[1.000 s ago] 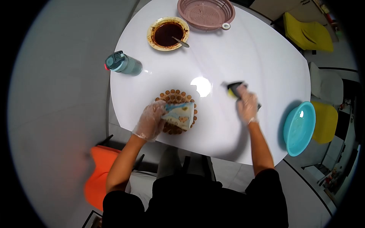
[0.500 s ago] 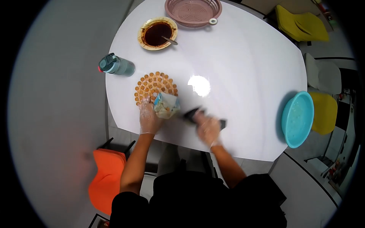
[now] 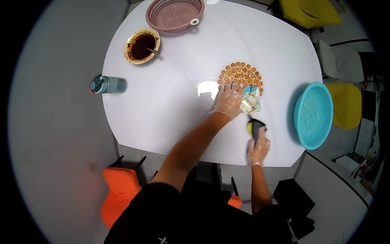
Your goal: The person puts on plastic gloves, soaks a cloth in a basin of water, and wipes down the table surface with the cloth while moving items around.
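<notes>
My left hand (image 3: 229,100), in a clear glove, lies with fingers stretched out over the near left edge of a round cluster of small brown discs (image 3: 241,75) that look like biscuits. What carries them cannot be made out. Against the cluster's near right edge, close beside that hand, rests a crumpled blue and white packet (image 3: 250,100). My right hand (image 3: 259,150), also gloved, is closed round a black tool with a yellow-green part (image 3: 256,127). The tool is blurred and its kind is unclear; it is just below the packet.
On the white table (image 3: 162,110) are a bowl of dark sauce (image 3: 142,46) with a spoon (image 3: 153,51), a pinkish-brown plastic basket (image 3: 174,16) and a teal bottle (image 3: 109,84) lying near the left edge. A turquoise basin (image 3: 313,116) sits at the right edge. Orange and yellow chairs surround the table.
The disc cluster and packet have slid right across the table together with my left hand. My right hand has carried the black tool rightward and turned it more upright in view. The camera has shifted.
</notes>
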`<action>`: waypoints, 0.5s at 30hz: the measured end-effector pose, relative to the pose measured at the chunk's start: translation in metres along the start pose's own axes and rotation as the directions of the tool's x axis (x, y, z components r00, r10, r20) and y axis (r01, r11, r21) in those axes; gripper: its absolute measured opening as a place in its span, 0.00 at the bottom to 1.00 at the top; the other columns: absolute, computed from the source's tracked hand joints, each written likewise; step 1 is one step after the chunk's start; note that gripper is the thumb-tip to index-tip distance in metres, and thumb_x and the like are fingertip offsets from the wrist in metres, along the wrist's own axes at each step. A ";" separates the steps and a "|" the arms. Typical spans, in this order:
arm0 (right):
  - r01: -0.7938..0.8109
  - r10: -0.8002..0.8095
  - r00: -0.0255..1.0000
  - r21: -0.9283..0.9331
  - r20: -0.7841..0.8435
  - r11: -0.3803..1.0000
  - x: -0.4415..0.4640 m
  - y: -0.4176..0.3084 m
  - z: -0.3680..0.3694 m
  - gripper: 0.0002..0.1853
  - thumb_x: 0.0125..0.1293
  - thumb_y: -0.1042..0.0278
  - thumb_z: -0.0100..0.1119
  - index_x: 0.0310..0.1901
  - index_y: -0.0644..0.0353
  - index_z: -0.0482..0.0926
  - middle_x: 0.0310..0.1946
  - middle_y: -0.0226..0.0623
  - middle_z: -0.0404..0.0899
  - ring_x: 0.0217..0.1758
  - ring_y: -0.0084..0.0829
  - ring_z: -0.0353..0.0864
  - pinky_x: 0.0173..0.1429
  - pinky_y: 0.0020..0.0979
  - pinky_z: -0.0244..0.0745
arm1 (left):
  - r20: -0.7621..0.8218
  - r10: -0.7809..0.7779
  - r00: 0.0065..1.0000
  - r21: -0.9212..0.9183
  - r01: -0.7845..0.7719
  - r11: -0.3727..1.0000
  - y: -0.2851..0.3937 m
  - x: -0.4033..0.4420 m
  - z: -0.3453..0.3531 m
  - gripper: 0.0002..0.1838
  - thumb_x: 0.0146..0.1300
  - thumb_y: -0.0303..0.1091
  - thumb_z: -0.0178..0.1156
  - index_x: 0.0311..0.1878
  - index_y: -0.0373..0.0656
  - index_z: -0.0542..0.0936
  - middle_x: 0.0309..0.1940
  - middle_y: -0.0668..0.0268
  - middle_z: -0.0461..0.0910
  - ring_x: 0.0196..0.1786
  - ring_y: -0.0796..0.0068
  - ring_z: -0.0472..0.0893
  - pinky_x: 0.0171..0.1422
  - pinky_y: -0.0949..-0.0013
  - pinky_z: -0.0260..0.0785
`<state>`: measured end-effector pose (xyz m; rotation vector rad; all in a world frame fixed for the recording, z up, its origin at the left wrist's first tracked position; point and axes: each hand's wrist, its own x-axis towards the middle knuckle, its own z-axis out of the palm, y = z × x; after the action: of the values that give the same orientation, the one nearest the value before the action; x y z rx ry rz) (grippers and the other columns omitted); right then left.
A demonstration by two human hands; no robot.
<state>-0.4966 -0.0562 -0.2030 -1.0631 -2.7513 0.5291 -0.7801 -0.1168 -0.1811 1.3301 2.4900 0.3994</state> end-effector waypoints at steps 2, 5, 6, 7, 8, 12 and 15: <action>-0.067 0.063 0.995 -0.045 -0.075 0.997 0.007 -0.001 -0.018 0.37 0.63 0.76 0.61 0.76 0.63 0.67 0.69 0.53 0.76 0.53 0.54 0.78 0.64 0.49 0.73 | 0.062 0.010 0.998 -0.042 -0.008 0.999 0.007 -0.006 -0.034 0.49 0.51 0.61 0.77 0.72 0.45 0.73 0.74 0.45 0.68 0.80 0.44 0.62 0.85 0.38 0.48; -0.157 0.152 0.983 -0.048 -0.104 0.986 0.002 0.004 -0.015 0.36 0.66 0.72 0.60 0.76 0.64 0.65 0.71 0.55 0.73 0.57 0.57 0.78 0.66 0.51 0.72 | -0.106 0.100 0.989 -0.063 -0.107 0.992 -0.009 -0.034 -0.063 0.51 0.50 0.68 0.76 0.74 0.54 0.72 0.75 0.44 0.67 0.80 0.40 0.61 0.82 0.31 0.48; -0.181 0.175 0.979 -0.050 -0.105 0.982 0.000 0.001 -0.013 0.35 0.67 0.71 0.59 0.77 0.65 0.65 0.72 0.55 0.72 0.58 0.58 0.78 0.66 0.52 0.72 | -0.187 0.124 0.975 -0.078 -0.140 0.987 -0.019 -0.048 -0.078 0.51 0.49 0.69 0.75 0.74 0.54 0.72 0.75 0.44 0.67 0.80 0.39 0.62 0.81 0.30 0.50; -0.235 0.227 0.965 -0.047 -0.132 0.971 -0.003 -0.007 -0.012 0.35 0.68 0.71 0.59 0.77 0.65 0.64 0.73 0.55 0.72 0.60 0.58 0.77 0.67 0.52 0.71 | -0.265 0.147 0.953 -0.090 -0.176 0.980 -0.033 -0.064 -0.091 0.52 0.49 0.69 0.75 0.74 0.55 0.72 0.75 0.44 0.67 0.79 0.38 0.63 0.80 0.29 0.51; -0.291 0.281 0.946 -0.042 -0.163 0.956 -0.007 -0.018 -0.009 0.35 0.69 0.70 0.58 0.77 0.65 0.64 0.73 0.54 0.71 0.61 0.58 0.77 0.68 0.52 0.71 | -0.307 0.165 0.937 -0.116 -0.209 0.971 -0.053 -0.083 -0.100 0.52 0.50 0.68 0.76 0.75 0.52 0.70 0.74 0.44 0.68 0.78 0.40 0.66 0.79 0.30 0.54; -0.441 0.392 0.875 -0.132 -0.285 0.888 -0.024 -0.043 0.014 0.32 0.77 0.59 0.54 0.78 0.64 0.63 0.74 0.54 0.70 0.65 0.59 0.76 0.71 0.52 0.70 | -0.116 -0.088 0.989 -0.265 0.054 0.963 -0.156 -0.182 -0.126 0.46 0.57 0.59 0.76 0.70 0.39 0.71 0.69 0.46 0.72 0.74 0.47 0.70 0.80 0.43 0.60; -0.604 0.555 0.775 -0.098 -0.302 0.791 -0.035 -0.089 0.030 0.32 0.80 0.53 0.49 0.78 0.63 0.63 0.73 0.54 0.72 0.65 0.58 0.77 0.70 0.53 0.71 | -0.203 -0.543 0.815 -0.579 0.347 0.738 -0.266 -0.260 -0.097 0.39 0.60 0.50 0.77 0.64 0.36 0.70 0.59 0.52 0.74 0.64 0.56 0.74 0.74 0.53 0.63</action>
<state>-0.5334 -0.1491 -0.1979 -1.9067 -2.2379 0.1607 -0.8806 -0.4873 -0.1593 0.4283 2.5872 1.1822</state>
